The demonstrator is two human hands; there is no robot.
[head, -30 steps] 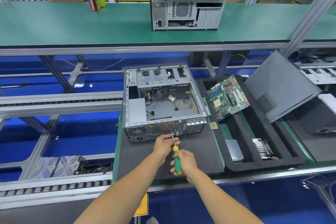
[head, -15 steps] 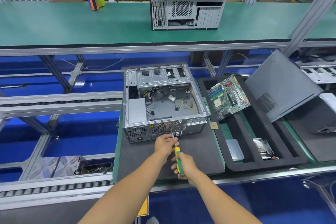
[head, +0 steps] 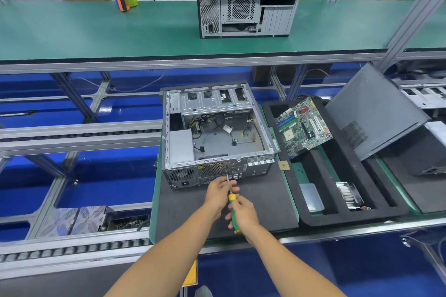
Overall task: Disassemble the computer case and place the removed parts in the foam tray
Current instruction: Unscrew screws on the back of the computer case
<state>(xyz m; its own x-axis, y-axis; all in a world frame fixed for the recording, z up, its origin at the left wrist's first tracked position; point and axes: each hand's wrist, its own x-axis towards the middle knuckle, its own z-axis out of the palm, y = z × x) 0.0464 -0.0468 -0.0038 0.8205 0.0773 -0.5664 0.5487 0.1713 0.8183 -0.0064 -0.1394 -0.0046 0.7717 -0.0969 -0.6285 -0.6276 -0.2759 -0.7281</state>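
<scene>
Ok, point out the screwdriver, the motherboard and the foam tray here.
screwdriver [head: 232, 210]: head view, green handle.
motherboard [head: 304, 126]: head view, middle of the board.
foam tray [head: 337, 220]: head view, near black rim.

Both bare forearms reach forward from the bottom of the view and converge near the middle. The left hand [head: 218, 191] lies ahead of the right, knuckles up, its fingers curled and its fingertips pinching the thin metal shaft of a screwdriver [head: 232, 204]. The right hand [head: 243, 217] sits just behind and slightly lower — fingers wrapped round the tool's yellow-and-green handle, wrist roughly straight. The two hands are close together, almost touching.
</scene>
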